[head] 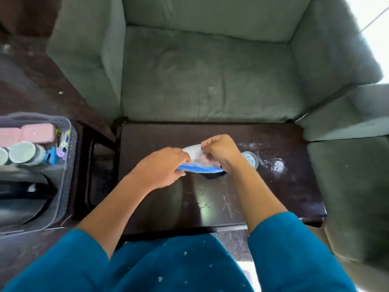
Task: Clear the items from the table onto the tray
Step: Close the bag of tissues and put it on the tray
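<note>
Both hands are over the middle of the dark table (179,205) rn, w/ a clear plastic bag (194,153) held up between them. The bag has a blue strip along its lower edge, and there's something pale inside, too blurry to tell what tbh.

Left hand (162,165) comes in from the left. Its fingers (185,159) are curled in and pinching the bag's left side, near the blue strip. Right hand (221,151) is on the other side, fingers curled tight and nipping the bag's top right edge. So both are clamped on the same bag, and it looks lifted off the table, not lying flat. There's a small dark thing right under the bag, can't make it out.

A glass (250,159) stands on the table just beside the right wrist, on its right. Past that there are some white smudges (277,165) on the tabletop.

The tray (65,175) is a grey perforated one, off to the left and well apart from the hands. It's got pink boxes (37,133) at the back, a couple of pale cups (22,152) in front of those, and a big dark round thing nearer the camera.

A green sofa (206,81) sits behind the table, and the person's wearing teal sleeves (294,249).
</note>
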